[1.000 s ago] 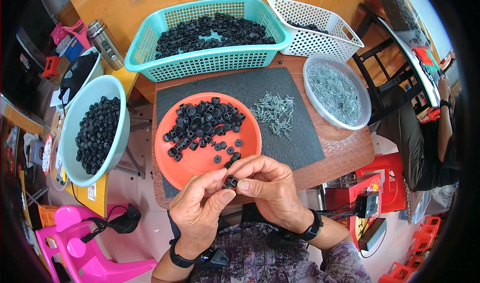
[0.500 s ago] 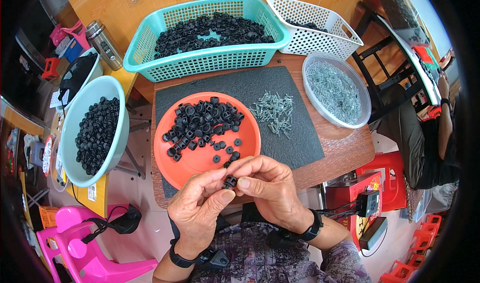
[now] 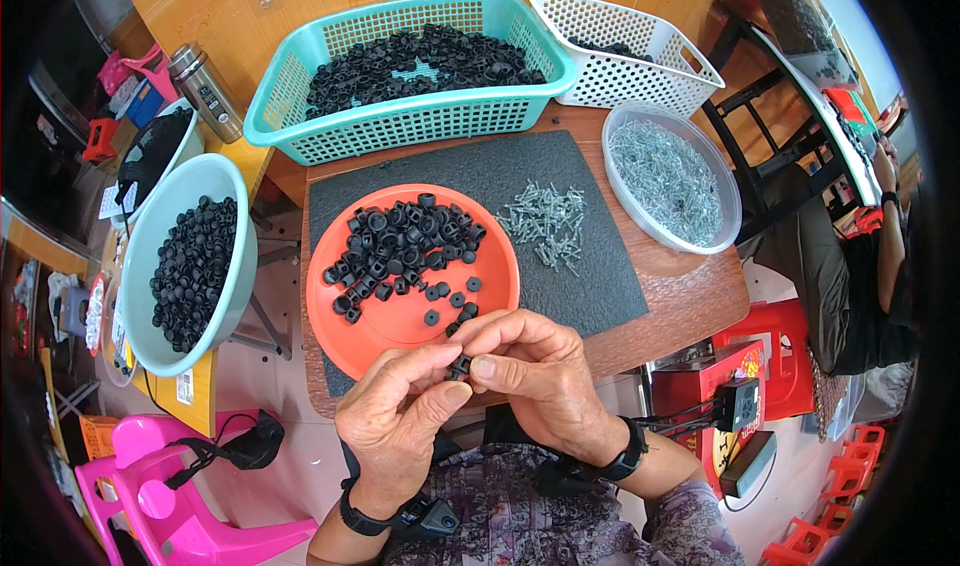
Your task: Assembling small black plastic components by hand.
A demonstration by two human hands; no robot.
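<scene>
both hands meet just off the near edge of the small wooden table (image 3: 690, 301), over the lap: the left hand (image 3: 395, 426) and the right hand (image 3: 540, 376) pinch one small black cap (image 3: 459, 368) between thumbs and fingertips, fingers narrow and closed on it. whether a screw is already in the cap cannot be told. the cap hangs past the table edge, just beyond the near rim of the orange dish (image 3: 400, 321), so a slip of the pinch would likely drop it to the floor rather than back into the dish. the loose screws (image 3: 548, 224) lie on the dark mat (image 3: 600, 286) right of the dish, near enough that a reaching sleeve could scatter them toward the right edge. room is tight: the teal basket (image 3: 420, 126) fills the far edge, a white basket (image 3: 640, 76) sits at the far right corner, the clear bowl of screws (image 3: 672, 178) overhangs the right edge, and a pale blue bowl of caps (image 3: 165, 266) stands off the left side. open mat shows only in a strip between dish and clear bowl.
</scene>
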